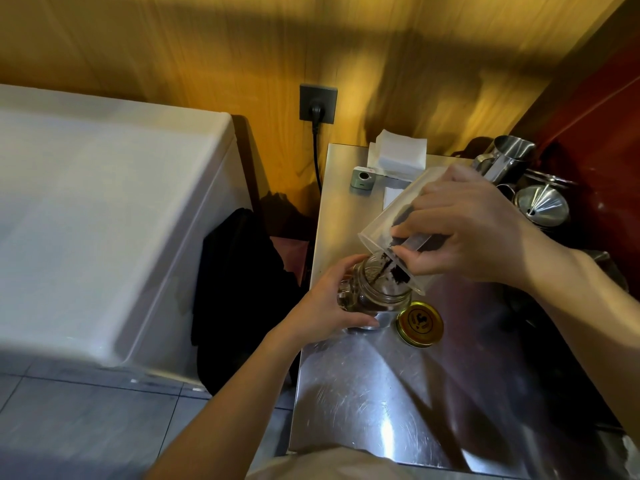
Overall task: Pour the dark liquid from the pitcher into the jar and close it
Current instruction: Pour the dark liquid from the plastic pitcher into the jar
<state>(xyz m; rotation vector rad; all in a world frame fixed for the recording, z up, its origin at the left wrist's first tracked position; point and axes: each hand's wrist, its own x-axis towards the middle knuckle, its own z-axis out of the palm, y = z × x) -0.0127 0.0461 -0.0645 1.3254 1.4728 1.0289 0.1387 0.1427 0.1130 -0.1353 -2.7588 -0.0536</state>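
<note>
My right hand (464, 230) grips a clear plastic pitcher (391, 216) tipped steeply down to the left, its lip over the mouth of a glass jar (381, 289). A thin dark stream runs from the lip into the jar, and dark residue clings inside the pitcher. My left hand (325, 303) wraps the jar's left side and holds it upright on the steel counter (381, 393). The jar's gold lid (419, 323) lies flat on the counter just right of the jar, apart from it.
A stack of white paper (398, 154) and a small green device (363, 178) sit at the counter's back. Steel jugs (505, 161) and a funnel (542, 206) crowd the back right. A white chest appliance (104, 220) stands left, with dark cloth (242, 289) in the gap.
</note>
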